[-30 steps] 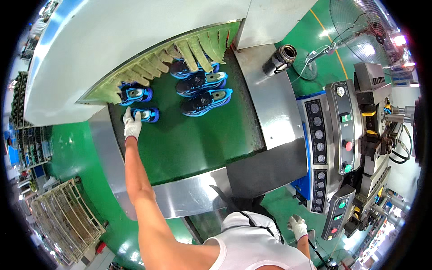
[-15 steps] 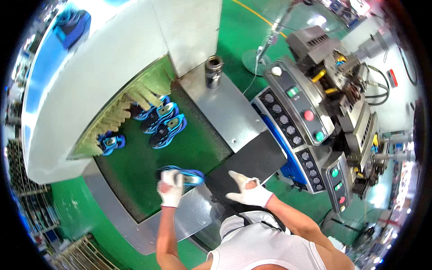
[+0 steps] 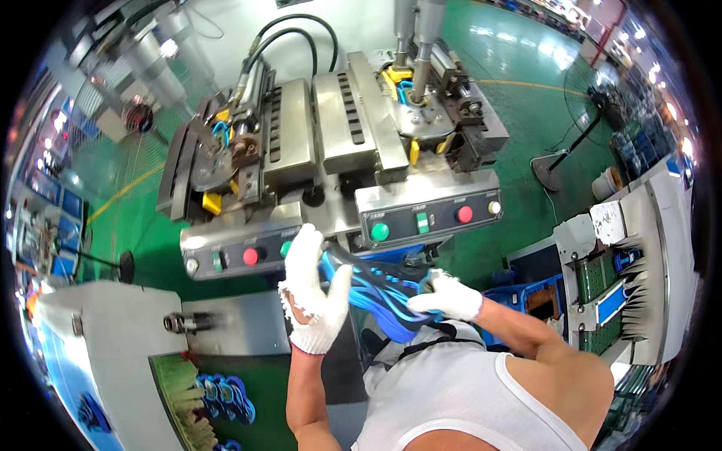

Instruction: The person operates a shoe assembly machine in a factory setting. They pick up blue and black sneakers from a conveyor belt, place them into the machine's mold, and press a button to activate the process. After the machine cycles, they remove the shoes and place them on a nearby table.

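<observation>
A black and blue sports shoe (image 3: 376,297) is held in front of my body, its layered blue sole tilted toward the lower left. My gloved right hand (image 3: 447,295) grips the end of the shoe near its dark opening. At the other end is my gloved left hand (image 3: 312,293), fingers stretched up and thumb spread, touching or very near the shoe. Just beyond the hands stands a metal two-station press machine (image 3: 331,128). Its slanted control panels carry a green button (image 3: 380,231) and a red button (image 3: 465,214), among others.
At lower left, several blue shoes (image 3: 226,398) sit on a green conveyor belt (image 3: 278,421) by a fringed opening. A metal canister (image 3: 188,322) lies along the steel ledge (image 3: 244,323). Right of me are a blue crate (image 3: 553,289) and another fringed machine (image 3: 673,263). A fan (image 3: 556,161) stands beyond.
My view has swung right, from the conveyor to the press machine. The shoe has left the belt and is up before me. My right hand, formerly free, now grips it; my left fingers have spread.
</observation>
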Demonstrator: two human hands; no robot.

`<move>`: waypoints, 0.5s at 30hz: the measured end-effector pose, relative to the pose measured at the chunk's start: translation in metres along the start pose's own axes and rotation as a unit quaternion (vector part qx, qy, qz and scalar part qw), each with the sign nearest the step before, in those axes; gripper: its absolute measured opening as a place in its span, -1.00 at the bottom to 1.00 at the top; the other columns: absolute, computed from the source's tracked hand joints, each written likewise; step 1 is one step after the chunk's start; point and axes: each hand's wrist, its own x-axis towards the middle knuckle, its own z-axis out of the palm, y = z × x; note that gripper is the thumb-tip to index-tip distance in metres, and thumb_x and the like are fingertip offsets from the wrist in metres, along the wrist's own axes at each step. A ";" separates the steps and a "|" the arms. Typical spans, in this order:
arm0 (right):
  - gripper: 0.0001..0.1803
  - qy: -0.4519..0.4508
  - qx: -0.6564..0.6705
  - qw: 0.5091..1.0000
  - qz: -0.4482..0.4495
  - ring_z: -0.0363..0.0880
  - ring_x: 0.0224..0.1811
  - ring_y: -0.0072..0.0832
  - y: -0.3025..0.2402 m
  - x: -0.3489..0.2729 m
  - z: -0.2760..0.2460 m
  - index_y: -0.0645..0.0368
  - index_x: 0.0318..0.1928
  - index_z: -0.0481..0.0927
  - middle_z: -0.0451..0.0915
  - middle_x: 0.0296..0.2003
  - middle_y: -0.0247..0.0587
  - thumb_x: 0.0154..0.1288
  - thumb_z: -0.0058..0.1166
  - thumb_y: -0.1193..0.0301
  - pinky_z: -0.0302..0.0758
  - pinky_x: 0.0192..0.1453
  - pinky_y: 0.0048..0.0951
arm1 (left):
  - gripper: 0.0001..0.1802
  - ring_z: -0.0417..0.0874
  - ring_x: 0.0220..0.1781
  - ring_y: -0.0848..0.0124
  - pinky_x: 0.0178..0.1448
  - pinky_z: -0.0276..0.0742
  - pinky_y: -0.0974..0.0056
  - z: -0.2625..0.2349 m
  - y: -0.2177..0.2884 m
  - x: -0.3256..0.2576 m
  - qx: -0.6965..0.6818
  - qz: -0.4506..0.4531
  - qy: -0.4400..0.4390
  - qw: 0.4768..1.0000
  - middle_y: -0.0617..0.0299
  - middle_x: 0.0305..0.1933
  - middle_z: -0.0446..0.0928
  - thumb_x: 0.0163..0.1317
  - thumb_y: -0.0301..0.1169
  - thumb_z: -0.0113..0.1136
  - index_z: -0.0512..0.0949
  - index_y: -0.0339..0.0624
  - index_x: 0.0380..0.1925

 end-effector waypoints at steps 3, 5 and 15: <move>-0.58 0.092 0.355 0.928 -0.059 0.59 -0.25 -0.54 0.050 -0.026 -0.041 0.24 -0.05 0.69 0.67 -0.24 -0.32 0.16 0.48 0.28 0.56 -0.17 -0.44 | -0.33 0.53 0.40 0.11 0.47 0.48 0.10 0.075 0.008 0.061 -0.094 -0.050 -0.023 0.994 -0.07 0.43 0.39 0.34 -0.63 0.19 0.29 -0.29 0.46; -0.36 0.148 0.469 0.866 -0.091 0.66 -0.08 -0.51 0.060 -0.046 -0.063 0.31 0.23 0.57 0.70 -0.02 -0.27 0.12 0.45 0.45 0.65 -0.02 -0.40 | -0.35 0.53 0.41 0.10 0.48 0.47 0.07 0.122 0.007 0.092 -0.143 -0.119 -0.069 0.980 -0.08 0.44 0.39 0.41 -0.57 0.17 0.26 -0.28 0.48; -0.53 0.298 0.623 0.711 -0.131 0.69 -0.28 -0.40 0.129 -0.062 -0.117 0.35 0.02 0.57 0.68 -0.18 -0.15 0.04 0.29 0.50 0.68 -0.17 -0.31 | -0.38 0.53 0.40 0.19 0.45 0.47 0.15 0.210 0.034 0.121 -0.130 -0.139 -0.112 0.975 -0.05 0.43 0.41 0.45 -0.54 0.14 0.26 -0.29 0.48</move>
